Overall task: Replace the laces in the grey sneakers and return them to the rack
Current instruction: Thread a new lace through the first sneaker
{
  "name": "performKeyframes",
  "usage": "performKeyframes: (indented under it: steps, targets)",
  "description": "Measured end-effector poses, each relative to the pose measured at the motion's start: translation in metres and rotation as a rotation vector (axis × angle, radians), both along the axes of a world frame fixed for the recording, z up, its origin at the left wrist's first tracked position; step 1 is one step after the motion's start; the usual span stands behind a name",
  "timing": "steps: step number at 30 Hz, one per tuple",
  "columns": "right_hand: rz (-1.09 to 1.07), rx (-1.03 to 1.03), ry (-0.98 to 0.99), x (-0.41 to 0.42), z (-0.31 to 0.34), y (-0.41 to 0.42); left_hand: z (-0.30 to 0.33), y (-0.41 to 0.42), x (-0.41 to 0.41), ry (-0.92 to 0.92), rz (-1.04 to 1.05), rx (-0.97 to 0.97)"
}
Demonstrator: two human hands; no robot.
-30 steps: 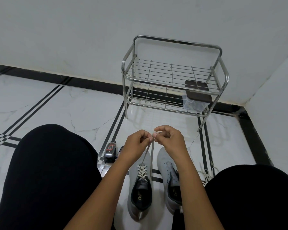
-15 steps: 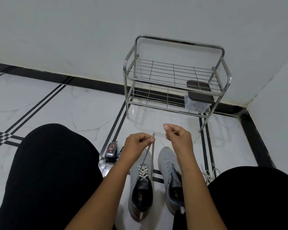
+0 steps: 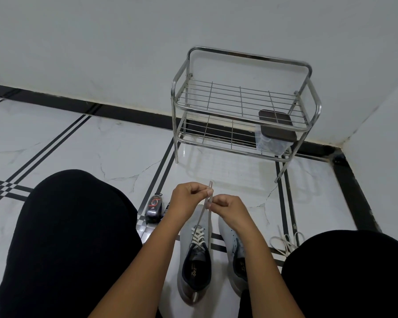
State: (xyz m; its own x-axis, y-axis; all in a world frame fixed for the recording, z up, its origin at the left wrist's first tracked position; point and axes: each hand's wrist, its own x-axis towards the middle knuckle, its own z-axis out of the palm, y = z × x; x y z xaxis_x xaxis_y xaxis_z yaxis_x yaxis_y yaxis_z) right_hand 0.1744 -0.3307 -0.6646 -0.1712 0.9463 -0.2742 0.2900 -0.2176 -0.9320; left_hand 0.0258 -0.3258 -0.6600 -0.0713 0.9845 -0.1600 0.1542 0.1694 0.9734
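Two grey sneakers stand side by side on the floor between my knees. The left sneaker (image 3: 194,260) has a pale lace (image 3: 200,215) crossed through its eyelets, with both ends pulled up. My left hand (image 3: 187,198) pinches the lace ends near their tips. My right hand (image 3: 228,208) pinches the lace just below, touching the left hand. The right sneaker (image 3: 233,246) is partly hidden by my right forearm and shows no lace. The steel wire rack (image 3: 241,104) stands against the wall beyond the shoes.
A clear box with a brown lid (image 3: 275,134) sits on the rack's lower shelf at the right. A dark shoe-polish bottle (image 3: 154,208) lies left of the sneakers. A loose white lace (image 3: 285,243) lies on the floor by my right knee. Walls form a corner to the right.
My right hand had drawn away from the left and has come back, taking hold of the lace just under the left hand's pinch. The left hand stayed on the lace ends.
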Motion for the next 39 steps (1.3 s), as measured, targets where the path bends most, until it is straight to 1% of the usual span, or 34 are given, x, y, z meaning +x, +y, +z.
performKeyframes:
  steps: [2,4,5,7,9,11,13,15,17,19,20,21,23,25,26,28,30,31,33,36,37,39]
  targets:
    - [-0.122,-0.037,0.076,-0.004,-0.009,-0.001,0.001,0.001,-0.002,0.081,0.045,0.028]
    - [-0.268,-0.062,0.049,-0.005,-0.02,-0.001,0.003,0.001,-0.004,0.206,0.106,0.065]
    - [-0.289,-0.08,0.029,-0.006,-0.024,-0.002,0.002,0.002,-0.005,0.236,0.118,0.083]
    - [-0.209,-0.154,0.048,-0.013,-0.029,-0.004,0.0,0.003,-0.003,0.239,0.079,0.108]
    - [-0.058,-0.224,0.072,-0.022,-0.032,-0.009,-0.004,0.003,0.003,0.229,0.008,0.102]
    - [0.044,-0.224,0.055,-0.026,-0.036,-0.013,-0.009,0.002,0.007,0.241,-0.033,0.101]
    - [0.016,-0.22,0.052,-0.027,-0.039,-0.013,-0.015,0.002,0.007,0.24,0.019,0.126]
    - [-0.124,-0.27,0.088,-0.023,-0.042,-0.01,-0.027,0.002,0.003,0.179,0.166,0.071]
    - [-0.279,-0.322,0.179,-0.018,-0.045,-0.005,-0.042,0.001,-0.001,0.096,0.255,-0.15]
    - [-0.334,-0.34,0.232,-0.014,-0.049,-0.002,-0.061,-0.002,0.001,-0.042,0.18,-0.443]
    - [-0.324,-0.34,0.231,-0.014,-0.05,-0.002,-0.068,-0.007,0.004,-0.086,0.092,-0.543]
    - [-0.303,-0.341,0.22,-0.013,-0.05,-0.002,-0.072,-0.01,0.007,-0.118,0.015,-0.6]
    - [-0.22,-0.339,0.188,-0.01,-0.048,-0.002,-0.082,-0.014,0.01,-0.16,-0.024,-0.628]
    - [-0.056,-0.341,0.122,-0.003,-0.041,0.0,-0.09,-0.012,0.006,-0.153,0.044,-0.603]
    - [0.049,-0.334,0.04,0.001,-0.038,0.0,-0.092,-0.01,0.003,-0.147,0.097,-0.586]
    - [0.199,-0.264,-0.214,0.004,-0.036,0.002,-0.094,-0.007,-0.002,-0.139,0.167,-0.593]
    - [0.187,-0.121,-0.457,0.001,-0.043,0.002,-0.096,-0.007,-0.003,-0.132,0.111,-0.609]
    - [0.158,-0.051,-0.528,-0.003,-0.048,0.002,-0.096,-0.009,0.0,-0.149,0.066,-0.614]
    - [0.144,0.04,-0.583,-0.01,-0.053,0.0,-0.098,-0.01,0.003,-0.255,0.016,-0.626]
    - [0.147,0.118,-0.579,-0.013,-0.055,-0.004,-0.095,-0.006,0.005,-0.433,0.084,-0.639]
    - [0.133,0.139,-0.568,-0.014,-0.057,-0.003,-0.094,-0.005,0.005,-0.484,0.1,-0.654]
    - [0.038,0.132,-0.474,-0.015,-0.063,-0.002,-0.094,-0.002,0.003,-0.615,0.141,-0.675]
